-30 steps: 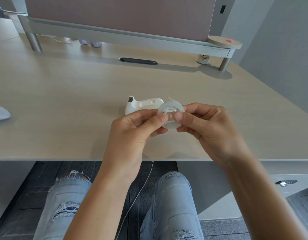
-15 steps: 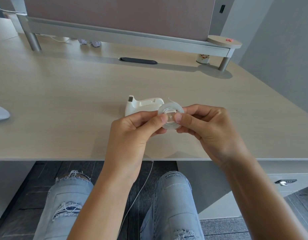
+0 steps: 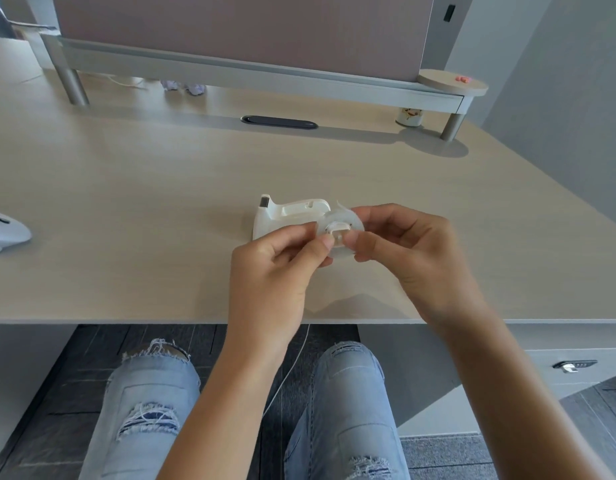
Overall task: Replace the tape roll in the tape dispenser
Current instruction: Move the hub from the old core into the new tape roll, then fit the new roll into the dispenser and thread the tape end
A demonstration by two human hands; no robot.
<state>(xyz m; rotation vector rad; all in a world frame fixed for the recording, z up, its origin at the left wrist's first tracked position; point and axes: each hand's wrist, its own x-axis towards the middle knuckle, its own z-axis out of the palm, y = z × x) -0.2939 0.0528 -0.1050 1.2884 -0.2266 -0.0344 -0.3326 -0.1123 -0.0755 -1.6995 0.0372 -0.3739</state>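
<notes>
Tape roll: a clear roll with a white hub in its middle, held up above the desk between both hands, its flat face turned toward the person; a loose end of tape curls up from its top edge.
Left hand: closed on the roll's left side, thumb tip pressed on the face by the hub, the other fingers curled behind it.
Right hand: pinching the roll's right side, thumb on the face, fingers wrapped round the back.
Tape dispenser: white, standing on the desk just behind the hands, cutter end to the left; its cradle looks vacant, though the roll hides the right end.
Desk: pale wood, with a dark oval cable slot toward the back.
Monitor riser: grey shelf on round legs along the far edge, a small printed cup under its right end.
Far left: a white object at the desk's edge, cut off by the frame; I cannot tell what it is.
Below the desk: knees in ripped light jeans.
</notes>
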